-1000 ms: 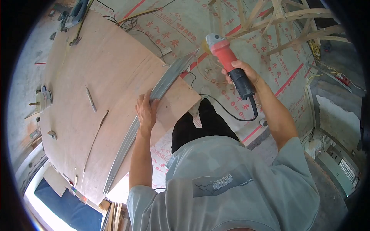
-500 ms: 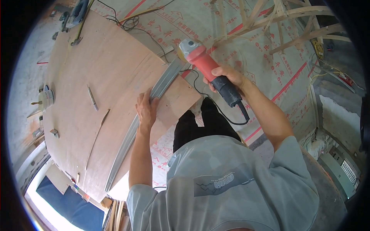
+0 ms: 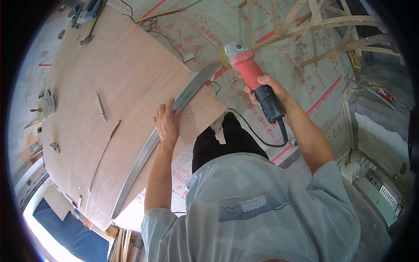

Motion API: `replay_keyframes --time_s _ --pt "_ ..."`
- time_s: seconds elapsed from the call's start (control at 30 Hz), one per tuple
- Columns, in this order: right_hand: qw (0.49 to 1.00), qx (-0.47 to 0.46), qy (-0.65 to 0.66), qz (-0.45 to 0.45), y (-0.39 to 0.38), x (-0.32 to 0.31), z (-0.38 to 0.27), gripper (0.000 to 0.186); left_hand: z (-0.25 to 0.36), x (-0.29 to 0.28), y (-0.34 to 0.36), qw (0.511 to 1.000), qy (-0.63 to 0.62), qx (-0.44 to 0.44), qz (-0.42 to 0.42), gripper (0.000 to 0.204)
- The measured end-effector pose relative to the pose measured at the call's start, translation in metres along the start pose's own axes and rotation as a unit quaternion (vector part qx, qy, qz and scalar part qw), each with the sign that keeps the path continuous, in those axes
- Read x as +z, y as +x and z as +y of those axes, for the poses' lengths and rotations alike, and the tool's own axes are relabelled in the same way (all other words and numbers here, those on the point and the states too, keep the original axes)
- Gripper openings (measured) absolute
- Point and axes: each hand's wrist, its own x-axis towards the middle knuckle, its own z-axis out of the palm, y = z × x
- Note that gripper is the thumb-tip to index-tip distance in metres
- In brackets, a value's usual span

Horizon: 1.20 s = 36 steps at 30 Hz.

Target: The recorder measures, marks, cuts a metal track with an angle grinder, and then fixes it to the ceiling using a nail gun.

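Observation:
My right hand [image 3: 268,91] grips a red and black corded angle grinder [image 3: 251,70] whose yellowish disc sits close by the upper end of a long grey metal channel [image 3: 135,174]. That end juts past the edge of a large plywood sheet [image 3: 100,61]. My left hand [image 3: 168,124] is wrapped over the channel partway along, holding it on the plywood. A marker [image 3: 101,105], a small metal item [image 3: 54,146] and a thin dark strip [image 3: 104,157] lie on the sheet.
Beyond lie coiled cables [image 3: 148,25] on printed floor sheeting [image 3: 323,96] and a curved wooden frame [image 3: 336,22]. A power tool [image 3: 89,13] and a white bucket [image 3: 47,107] are at the left, a grey-green case [image 3: 373,196] at the right, timber offcuts [image 3: 122,244] below.
The grinder swung left toward the channel's end about half a second ago, then has moved back slightly to the right. My left hand keeps its hold on the channel.

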Motion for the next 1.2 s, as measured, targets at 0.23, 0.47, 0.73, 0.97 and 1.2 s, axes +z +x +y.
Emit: replay_keyframes --time_s 0.23,0.47,0.73,0.97,1.2 --pt "0.995 -0.012 0.081 -0.055 0.001 0.012 0.011 0.060 0.011 0.011 -0.008 0.997 0.062 0.003 0.040 0.055" --pt "0.994 0.017 0.093 -0.045 0.010 0.014 0.010 0.055 0.012 0.014 -0.011 0.995 0.081 0.008 0.052 0.055" --pt "0.994 0.052 0.081 -0.050 0.011 0.012 -0.002 0.057 0.015 0.017 -0.014 0.993 0.092 0.013 0.067 0.054" --pt "0.995 0.061 0.076 -0.021 0.008 0.008 -0.009 0.061 0.013 0.018 -0.014 0.993 0.083 0.020 0.076 0.055" --pt "0.995 0.053 0.062 -0.056 0.012 0.016 -0.012 0.066 0.018 0.018 -0.015 0.993 0.083 0.024 0.085 0.054"
